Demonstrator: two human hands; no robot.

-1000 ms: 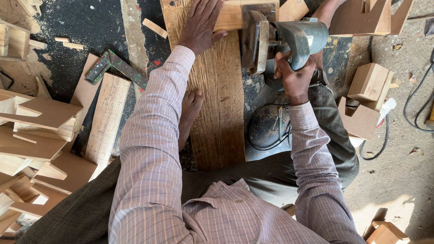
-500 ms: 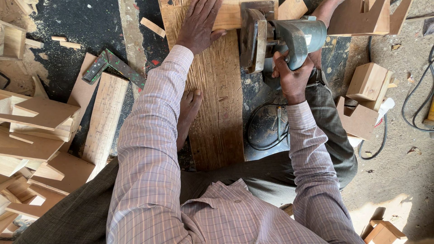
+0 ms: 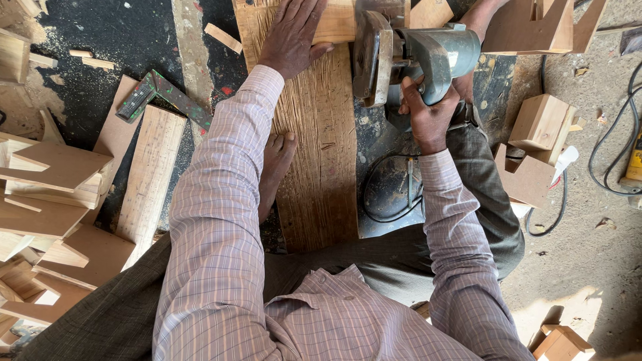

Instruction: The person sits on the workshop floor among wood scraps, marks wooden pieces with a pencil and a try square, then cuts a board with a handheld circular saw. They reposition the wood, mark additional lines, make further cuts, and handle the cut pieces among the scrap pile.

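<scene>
My left hand (image 3: 293, 33) lies flat, fingers spread, on a small light wooden piece (image 3: 338, 23) at the far end of a long rough plank (image 3: 321, 147). My right hand (image 3: 428, 110) grips the handle of a grey electric circular saw (image 3: 414, 50), which stands at the right edge of the plank beside the light piece. A bare foot (image 3: 275, 167) presses on the plank's left edge. The saw's blade is hidden behind its guard.
A green try square (image 3: 157, 93) lies at the left on a pale board (image 3: 150, 174). Cut wooden shapes (image 3: 47, 180) are stacked at far left. Wooden blocks (image 3: 538, 124) sit at the right, with black cables (image 3: 612, 154) on the sandy ground. Small offcuts (image 3: 223, 37) are scattered above.
The saw and my right hand have shifted slightly toward the far end of the plank. My left hand stays pressed on the light piece.
</scene>
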